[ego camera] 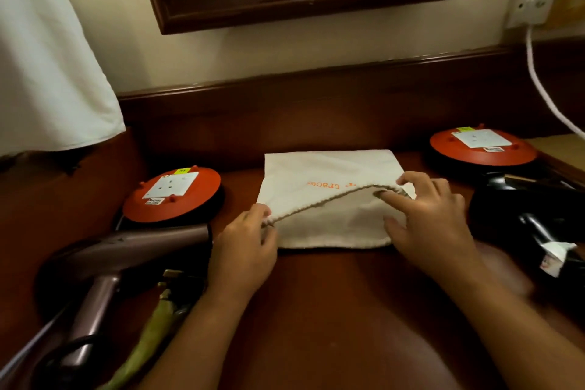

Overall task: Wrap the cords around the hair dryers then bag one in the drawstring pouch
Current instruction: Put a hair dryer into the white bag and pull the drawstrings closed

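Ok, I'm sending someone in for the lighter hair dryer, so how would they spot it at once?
Find the dark wooden desk. At its left end, in front of the left orange disc, lies the mauve hair dryer. The black hair dryer lies at the right end; this one is dusty pink.

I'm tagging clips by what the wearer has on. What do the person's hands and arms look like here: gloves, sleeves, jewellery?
No gloves: the left hand and right hand are bare, with no ring, watch or bracelet showing. The left forearm and right forearm are uncovered to the picture's lower edge; no sleeve is in view.
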The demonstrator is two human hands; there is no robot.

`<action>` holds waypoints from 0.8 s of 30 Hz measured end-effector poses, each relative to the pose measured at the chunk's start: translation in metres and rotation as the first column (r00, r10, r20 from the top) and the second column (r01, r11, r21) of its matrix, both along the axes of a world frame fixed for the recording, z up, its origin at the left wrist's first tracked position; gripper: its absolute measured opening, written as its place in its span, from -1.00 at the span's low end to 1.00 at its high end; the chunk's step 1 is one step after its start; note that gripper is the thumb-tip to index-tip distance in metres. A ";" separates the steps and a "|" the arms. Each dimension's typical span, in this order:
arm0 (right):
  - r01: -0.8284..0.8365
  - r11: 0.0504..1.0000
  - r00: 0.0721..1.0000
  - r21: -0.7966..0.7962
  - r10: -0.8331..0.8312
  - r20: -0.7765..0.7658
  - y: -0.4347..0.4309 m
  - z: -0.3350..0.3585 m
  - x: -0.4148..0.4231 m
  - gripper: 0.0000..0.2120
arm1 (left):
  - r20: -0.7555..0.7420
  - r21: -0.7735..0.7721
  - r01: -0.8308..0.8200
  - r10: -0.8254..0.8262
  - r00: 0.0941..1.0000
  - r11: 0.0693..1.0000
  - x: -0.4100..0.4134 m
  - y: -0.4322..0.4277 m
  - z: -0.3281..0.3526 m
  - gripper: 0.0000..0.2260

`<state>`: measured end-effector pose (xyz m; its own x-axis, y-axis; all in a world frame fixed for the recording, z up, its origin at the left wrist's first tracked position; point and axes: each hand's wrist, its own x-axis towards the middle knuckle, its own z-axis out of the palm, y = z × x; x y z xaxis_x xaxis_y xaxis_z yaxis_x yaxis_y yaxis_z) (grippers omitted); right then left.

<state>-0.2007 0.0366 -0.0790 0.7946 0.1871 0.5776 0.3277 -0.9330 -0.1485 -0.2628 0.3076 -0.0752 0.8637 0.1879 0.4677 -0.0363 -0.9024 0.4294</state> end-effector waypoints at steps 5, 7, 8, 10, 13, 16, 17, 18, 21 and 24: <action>-0.325 0.946 0.941 -0.003 0.324 0.103 0.056 0.006 -0.063 -0.85 | 0.045 0.008 0.152 -0.152 0.987 0.988 -0.064 -0.022 0.010 -0.64; -0.508 0.861 0.861 -0.021 0.508 0.011 0.084 0.001 -0.091 -0.75 | 0.050 -0.061 0.236 -0.233 0.971 0.970 -0.102 -0.019 0.016 -0.64; -0.595 0.804 0.801 0.019 0.595 -0.065 0.097 -0.002 -0.105 -0.69 | 0.053 -0.120 0.268 -0.263 0.963 0.956 -0.120 -0.016 0.018 -0.64; -0.694 0.701 0.677 0.166 0.713 -0.182 0.121 -0.006 -0.131 -0.60 | 0.064 -0.292 0.254 -0.246 0.967 0.922 -0.154 -0.004 0.021 -0.62; -0.746 0.597 0.555 0.294 0.802 -0.220 0.159 -0.008 -0.154 -0.59 | 0.053 -0.590 0.204 -0.214 0.975 0.781 -0.193 0.019 0.027 -0.58; -0.770 0.518 0.462 0.371 0.855 -0.235 0.197 -0.009 -0.171 -0.66 | 0.101 -0.742 0.202 -0.191 0.976 0.639 -0.225 0.038 0.032 -0.56; -0.785 0.504 0.436 0.360 0.863 -0.256 0.210 -0.009 -0.177 -0.64 | 0.140 -0.763 0.203 -0.150 0.979 0.614 -0.237 0.046 0.036 -0.55; -0.794 0.506 0.430 0.337 0.860 -0.276 0.218 -0.011 -0.178 -0.60 | 0.179 -0.778 0.214 -0.119 0.977 0.591 -0.243 0.050 0.037 -0.56; -0.825 0.540 0.474 0.166 0.822 -0.317 0.236 -0.013 -0.177 -0.44 | 0.263 -0.784 0.167 0.075 0.962 0.598 -0.259 0.066 0.033 -0.61; -0.858 0.514 0.476 0.008 0.799 -0.366 0.249 -0.007 -0.187 -0.41 | 0.200 -0.635 -0.155 0.355 0.913 0.757 -0.270 0.097 0.015 -0.55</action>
<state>-0.3873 0.2857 -0.0865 0.3302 0.9108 0.2477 0.9273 -0.2640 -0.2653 -0.5326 0.4042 -0.0600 0.5837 0.7053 0.4024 -0.0545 -0.4604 0.8860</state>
